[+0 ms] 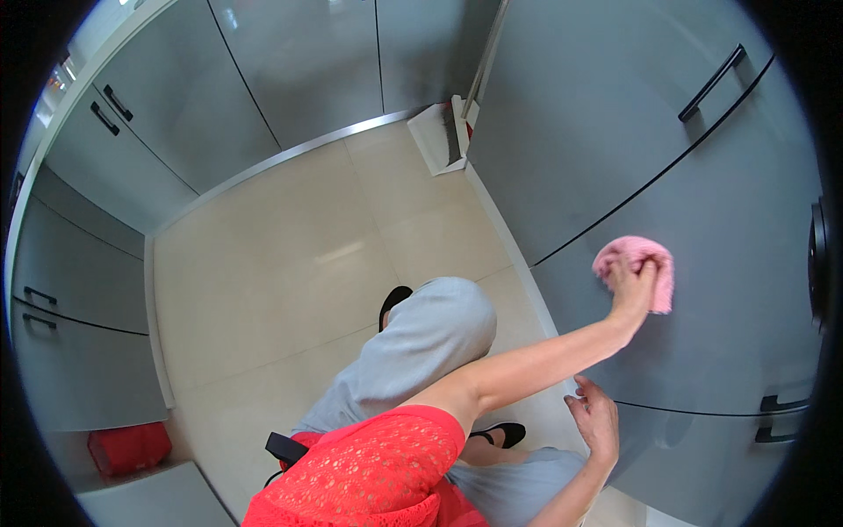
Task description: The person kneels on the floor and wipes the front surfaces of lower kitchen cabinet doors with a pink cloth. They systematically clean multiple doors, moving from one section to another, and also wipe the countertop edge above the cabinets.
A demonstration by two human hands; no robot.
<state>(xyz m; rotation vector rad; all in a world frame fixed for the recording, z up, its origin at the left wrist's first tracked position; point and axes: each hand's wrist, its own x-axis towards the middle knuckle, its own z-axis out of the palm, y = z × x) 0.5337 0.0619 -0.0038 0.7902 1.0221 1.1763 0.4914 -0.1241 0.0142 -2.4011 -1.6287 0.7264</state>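
Note:
My left hand (631, 288) presses a pink cloth (649, 253) against a glossy grey cabinet door (711, 316). The cloth is bunched under the fingers, which partly cover it. Lower down, my right hand (598, 421) hangs in front of the grey cabinet front, below the left forearm. It holds nothing, and its fingers are loosely curled and apart. Whether its fingertips touch the cabinet I cannot tell.
Black bar handles (714, 82) stick out from the cabinet fronts. A dark round fitting (818, 263) sits at the right rim. A white dustpan (429, 138) stands in the floor corner. A red bag (130, 449) lies in a low recess at left. Beige tiles (276, 277) cover the floor.

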